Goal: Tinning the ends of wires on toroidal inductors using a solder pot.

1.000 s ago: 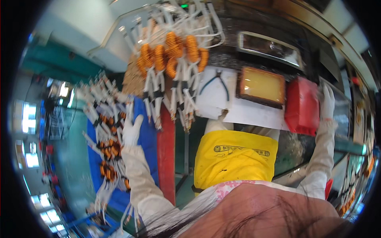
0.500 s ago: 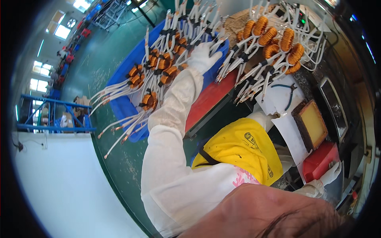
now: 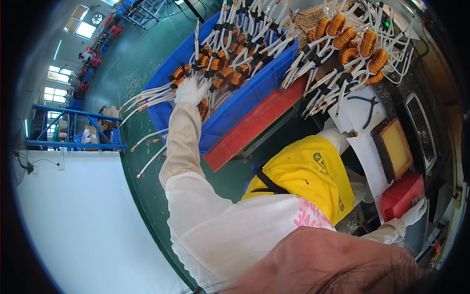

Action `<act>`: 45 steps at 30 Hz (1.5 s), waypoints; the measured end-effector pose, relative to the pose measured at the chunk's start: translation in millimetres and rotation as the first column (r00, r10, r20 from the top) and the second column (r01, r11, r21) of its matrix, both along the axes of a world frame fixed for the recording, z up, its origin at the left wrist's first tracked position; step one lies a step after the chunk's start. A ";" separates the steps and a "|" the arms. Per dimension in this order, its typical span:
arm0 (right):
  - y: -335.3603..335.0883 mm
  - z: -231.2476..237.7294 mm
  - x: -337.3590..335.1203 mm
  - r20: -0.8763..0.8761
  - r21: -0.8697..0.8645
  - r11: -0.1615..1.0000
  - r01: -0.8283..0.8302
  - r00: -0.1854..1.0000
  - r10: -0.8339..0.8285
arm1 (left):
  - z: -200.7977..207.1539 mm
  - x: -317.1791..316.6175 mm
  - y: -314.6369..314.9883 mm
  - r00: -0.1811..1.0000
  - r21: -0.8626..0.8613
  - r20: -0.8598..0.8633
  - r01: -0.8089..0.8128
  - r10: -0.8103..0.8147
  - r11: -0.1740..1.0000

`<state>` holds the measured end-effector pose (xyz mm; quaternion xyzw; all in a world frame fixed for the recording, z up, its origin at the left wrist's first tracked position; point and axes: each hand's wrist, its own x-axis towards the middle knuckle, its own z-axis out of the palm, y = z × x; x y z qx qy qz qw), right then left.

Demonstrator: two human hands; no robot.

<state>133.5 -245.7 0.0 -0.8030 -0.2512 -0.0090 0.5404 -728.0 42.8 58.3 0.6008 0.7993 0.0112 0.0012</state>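
My left hand (image 3: 190, 91), in a white glove, reaches over the blue bin (image 3: 235, 109) at its near left part. Its fingers look spread and touch or hover just over the copper-wound ring coils (image 3: 216, 61), which have white sleeved leads and black wraps. Some fingertips are hidden among the coils. At the lower right my right hand (image 3: 414, 212), also gloved, lies against the near right edge of a red box (image 3: 400, 197), its fingers curled on it.
More coils (image 3: 345, 37) with white leads are heaped right of the bin. Blue-handled pliers (image 3: 370, 112) lie on white paper (image 3: 348, 107), near a dark-framed tray with a yellowish surface (image 3: 395, 150). A red board (image 3: 254, 126) runs beside the bin. A blue rack (image 3: 73, 144) stands far left.
My left hand has moved left and nearer across the bin, from its right side to the coils at the left. The right hand stays at the red box. The whole view has shifted slightly.
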 end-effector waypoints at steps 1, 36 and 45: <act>-2.9 -2.3 5.0 -0.008 0.005 1.000 -0.005 1.000 0.005 | 3.3 -8.7 -13.8 0.997 -0.089 -0.015 -0.073 0.072 0.993; 14.8 4.6 2.1 -0.129 0.151 0.986 -0.077 0.987 0.097 | 191.0 -5.6 -126.4 0.968 0.750 0.230 -0.113 -0.097 0.652; 59.3 131.0 -197.5 -0.015 0.221 0.778 -0.588 0.795 0.606 | 133.9 166.9 -96.4 0.440 0.488 0.670 0.345 -0.598 0.802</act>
